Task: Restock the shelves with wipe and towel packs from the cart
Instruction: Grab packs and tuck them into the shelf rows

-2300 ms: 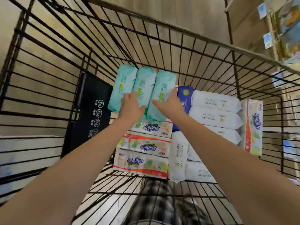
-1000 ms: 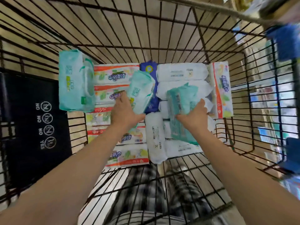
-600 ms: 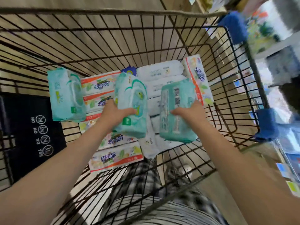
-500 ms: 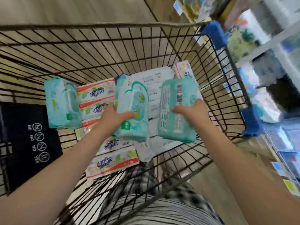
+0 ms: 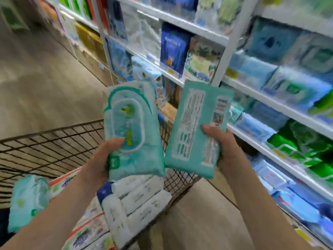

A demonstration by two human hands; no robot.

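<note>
Teal all over up front. Got the left hand (image 5: 100, 165) raised over the wire cart (image 5: 54, 141), thumb curled across the front of a teal wipe pack (image 5: 131, 127), other fingers wrapped behind and out of sight. Holding it upright, flip-lid side facing the camera. Same deal with the right hand (image 5: 222, 147): thumb clamped across the lower part of a second teal wipe pack (image 5: 196, 123), fingers tucked round the back, printed back panel facing this way, top leaning a bit to the right. Forearms reaching in from the near corners, packs just beside each other.

Can't read any of the writing, way too blurry. Can only make out rows of small print and what looks like a barcode on the right-hand pack, plus a small green square low on the left-hand one.

Down in the cart: a third teal pack (image 5: 27, 201) at near left, orange-trimmed packs (image 5: 84, 230) with blue lettering beside it, white towel packs (image 5: 140, 201) to the right of those, and a dark blue pack (image 5: 103, 190) poking out just under the left hand. Blocking part of that stock with the left forearm.

Off to the right and running far: white shelves (image 5: 270, 103) crammed with blue, green and teal packs, yellow price tags along the edges, all smeared, and wood-look floor (image 5: 36, 87) at far left.
</note>
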